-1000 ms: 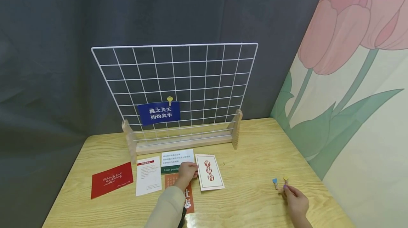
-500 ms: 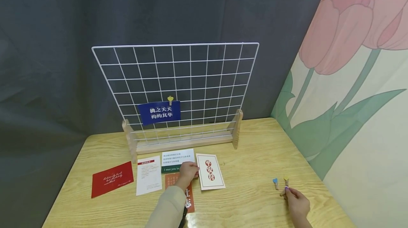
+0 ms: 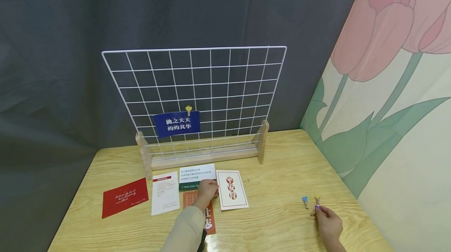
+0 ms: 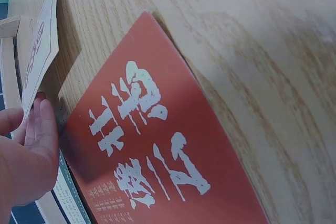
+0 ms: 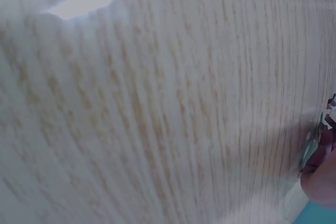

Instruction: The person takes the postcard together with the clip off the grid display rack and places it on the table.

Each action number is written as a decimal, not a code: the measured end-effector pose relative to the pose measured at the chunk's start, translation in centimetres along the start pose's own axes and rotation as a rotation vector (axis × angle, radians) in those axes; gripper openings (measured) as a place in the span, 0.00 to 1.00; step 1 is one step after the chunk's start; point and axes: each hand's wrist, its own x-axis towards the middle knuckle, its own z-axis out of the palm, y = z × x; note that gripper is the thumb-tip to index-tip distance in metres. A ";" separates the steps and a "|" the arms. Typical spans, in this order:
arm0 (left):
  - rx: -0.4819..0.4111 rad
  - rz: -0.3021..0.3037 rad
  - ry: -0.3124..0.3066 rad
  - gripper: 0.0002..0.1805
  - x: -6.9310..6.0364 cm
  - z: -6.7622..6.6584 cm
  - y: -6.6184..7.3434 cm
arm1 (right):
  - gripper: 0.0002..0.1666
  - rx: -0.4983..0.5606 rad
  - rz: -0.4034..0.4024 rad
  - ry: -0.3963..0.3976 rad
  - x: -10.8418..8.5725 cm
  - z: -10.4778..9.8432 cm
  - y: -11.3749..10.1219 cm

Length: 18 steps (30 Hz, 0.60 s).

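In the head view my left hand (image 3: pixel 207 194) pinches the left edge of a white card (image 3: pixel 232 190) with red characters. The left wrist view shows this white card (image 4: pixel 41 43) tilted up from the table, thumb on one side and fingers on the other. Below that hand lies an orange-red card (image 4: pixel 152 119) with white characters. At the right, my right hand (image 3: pixel 329 222) pinches a small clip (image 3: pixel 317 206) with a purple-and-white top, partly hidden by the fingertips. Next to it lie a blue heart clip (image 3: pixel 305 200) and a yellow-topped clip (image 3: pixel 317 199).
A white wire grid (image 3: pixel 220 87) stands in wooden feet at the back. A blue card (image 3: pixel 177 124) hangs on it by a yellow heart clip (image 3: pixel 188 109). A red card (image 3: pixel 125 198), a white text card (image 3: pixel 165 193) and a white-and-green card (image 3: pixel 197 174) lie in front.
Both hands stay almost in place. The right fingers have shifted the small clip slightly, and the white card's angle has changed a little.
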 end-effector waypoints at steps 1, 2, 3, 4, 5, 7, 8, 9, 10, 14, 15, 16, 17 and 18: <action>0.003 -0.002 0.005 0.09 0.0 0.0 -0.1 | 0.18 -0.001 -0.001 0.002 0.0 0.0 0.0; 0.003 -0.007 0.009 0.09 0.0 -0.1 -0.2 | 0.17 -0.001 -0.002 0.005 0.1 0.1 0.0; 0.000 -0.011 0.011 0.09 0.0 -0.1 -0.2 | 0.17 0.000 -0.002 0.008 0.1 0.1 0.0; -0.001 -0.012 0.014 0.09 0.1 -0.1 -0.3 | 0.16 -0.001 -0.001 0.013 0.1 0.2 0.0; -0.008 -0.014 0.016 0.09 0.1 -0.2 -0.3 | 0.16 0.001 -0.001 0.015 0.2 0.2 -0.1; -0.014 -0.017 0.023 0.09 0.1 -0.3 -0.3 | 0.16 0.005 -0.008 0.016 0.2 0.3 -0.1; -0.018 -0.019 0.025 0.09 0.1 -0.3 -0.3 | 0.16 0.004 -0.014 0.014 0.2 0.3 -0.1; -0.022 -0.023 0.027 0.09 0.1 -0.3 -0.3 | 0.16 0.003 -0.017 0.012 0.2 0.3 -0.2; -0.024 -0.024 0.028 0.09 0.1 -0.3 -0.3 | 0.15 0.004 -0.021 0.009 0.2 0.4 -0.2; -0.032 -0.036 0.022 0.09 0.1 -0.5 -0.2 | 0.15 -0.006 -0.036 0.007 0.1 0.5 -0.4; -0.031 -0.039 0.019 0.10 0.0 -0.5 -0.1 | 0.14 -0.007 -0.040 0.008 0.1 0.5 -0.4; -0.029 -0.042 0.016 0.10 0.0 -0.5 -0.1 | 0.14 -0.006 -0.044 0.010 0.1 0.5 -0.5; -0.029 -0.044 0.014 0.10 0.0 -0.5 -0.1 | 0.14 -0.007 -0.048 0.013 0.1 0.5 -0.5; -0.027 -0.046 0.012 0.10 0.0 -0.5 0.0 | 0.14 -0.006 -0.052 0.016 0.1 0.6 -0.5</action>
